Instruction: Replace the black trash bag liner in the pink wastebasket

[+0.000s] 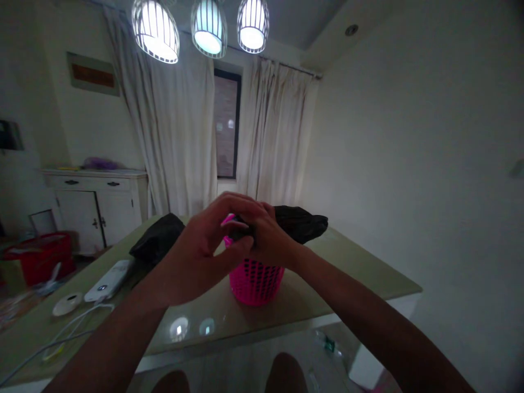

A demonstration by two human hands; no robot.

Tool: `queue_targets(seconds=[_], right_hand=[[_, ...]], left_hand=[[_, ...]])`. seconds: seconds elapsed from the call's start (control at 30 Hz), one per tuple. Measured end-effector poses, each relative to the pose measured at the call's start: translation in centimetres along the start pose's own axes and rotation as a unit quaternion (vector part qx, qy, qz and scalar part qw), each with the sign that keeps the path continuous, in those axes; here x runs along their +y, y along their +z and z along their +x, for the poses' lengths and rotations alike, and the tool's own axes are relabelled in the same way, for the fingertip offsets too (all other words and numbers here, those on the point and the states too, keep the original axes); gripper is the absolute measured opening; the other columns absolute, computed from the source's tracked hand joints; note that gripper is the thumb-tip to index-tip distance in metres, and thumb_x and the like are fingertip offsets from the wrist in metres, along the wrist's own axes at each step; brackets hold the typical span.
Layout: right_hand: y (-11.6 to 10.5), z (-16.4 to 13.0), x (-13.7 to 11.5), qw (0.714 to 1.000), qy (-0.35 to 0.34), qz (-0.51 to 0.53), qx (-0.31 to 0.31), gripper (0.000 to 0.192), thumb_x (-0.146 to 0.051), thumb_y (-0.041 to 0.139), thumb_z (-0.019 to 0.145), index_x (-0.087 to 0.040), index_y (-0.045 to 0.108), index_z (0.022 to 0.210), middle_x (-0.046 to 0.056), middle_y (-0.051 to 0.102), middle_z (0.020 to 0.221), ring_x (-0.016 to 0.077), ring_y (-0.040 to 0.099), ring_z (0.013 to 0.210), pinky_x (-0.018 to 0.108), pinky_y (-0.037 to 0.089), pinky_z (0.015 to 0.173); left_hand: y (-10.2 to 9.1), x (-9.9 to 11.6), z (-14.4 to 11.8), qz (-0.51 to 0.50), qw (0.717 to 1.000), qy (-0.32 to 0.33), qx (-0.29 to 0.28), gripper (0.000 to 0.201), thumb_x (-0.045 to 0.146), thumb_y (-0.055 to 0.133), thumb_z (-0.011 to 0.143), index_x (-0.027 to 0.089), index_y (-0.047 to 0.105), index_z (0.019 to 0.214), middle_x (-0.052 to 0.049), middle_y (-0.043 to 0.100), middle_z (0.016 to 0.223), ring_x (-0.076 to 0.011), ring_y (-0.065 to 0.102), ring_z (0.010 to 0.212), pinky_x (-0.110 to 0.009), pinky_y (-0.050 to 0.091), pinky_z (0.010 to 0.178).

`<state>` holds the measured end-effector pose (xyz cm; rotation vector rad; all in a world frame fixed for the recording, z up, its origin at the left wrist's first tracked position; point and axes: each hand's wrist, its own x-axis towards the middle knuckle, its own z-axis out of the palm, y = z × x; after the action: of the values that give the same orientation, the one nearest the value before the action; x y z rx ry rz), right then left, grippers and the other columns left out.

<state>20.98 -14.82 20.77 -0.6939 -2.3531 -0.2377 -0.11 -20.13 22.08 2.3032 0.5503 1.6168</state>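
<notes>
A pink perforated plastic basket [256, 284] stands upright near the front edge of the table, with black plastic showing through its holes. Over its rim, my left hand [204, 248] is curved, with its thumb and fingers closing on the black plastic bag [301, 222]. My right hand [268, 234] is closed on the same bag at the rim, partly overlapped by my left fingers. Part of the bag sticks out to the right. My hands hide most of the rim and the exact grip points. Left of my left hand lies another black plastic bundle [158, 238].
On the pale green table [360, 273] at left are a white power bank [108, 280], a round white object [67, 304] and a cable [73, 327]. A white cabinet [96, 210] and a red container [41, 256] stand beyond. A plastic bottle [329, 344] lies below the table.
</notes>
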Motion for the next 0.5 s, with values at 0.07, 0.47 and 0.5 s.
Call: queue_targets(seconds=[0.07,0.47,0.5], right_hand=[[0.7,1.3,0.8,0.999,0.029,0.036,-0.010,0.040,-0.024,0.069,0.096,-0.021,0.070,0.136,0.010,0.078,0.124,0.0304,0.070,0.124,0.049,0.043,0.116],[-1.8,-1.0,7.2,0.972,0.143,-0.076,-0.172,0.059,-0.048,0.098,0.072,-0.023,0.079,0.122,0.012,0.076,0.124,0.0362,0.069,0.119,0.049,0.045,0.104],[-2.9,-2.0,8.9,0.962,0.189,-0.100,-0.170,0.046,-0.041,0.100,0.070,-0.022,0.081,0.108,0.010,0.078,0.111,0.0340,0.070,0.108,0.046,0.046,0.098]], left_hand=[[-0.5,-1.6,-0.9,0.007,1.000,0.001,-0.015,0.064,0.040,0.083,0.090,0.036,0.062,0.150,-0.010,0.051,0.168,-0.0391,0.052,0.154,-0.057,0.057,0.118],[4.2,-9.5,-0.2,-0.304,0.901,-0.217,0.218,0.055,0.078,0.070,0.094,0.024,0.061,0.087,-0.010,0.080,0.109,-0.0289,0.077,0.110,-0.049,0.063,0.104],[4.1,-9.8,0.1,-0.326,0.888,-0.224,0.236,0.056,0.078,0.074,0.090,0.025,0.055,0.084,-0.005,0.075,0.086,-0.0258,0.077,0.095,-0.047,0.064,0.098]])
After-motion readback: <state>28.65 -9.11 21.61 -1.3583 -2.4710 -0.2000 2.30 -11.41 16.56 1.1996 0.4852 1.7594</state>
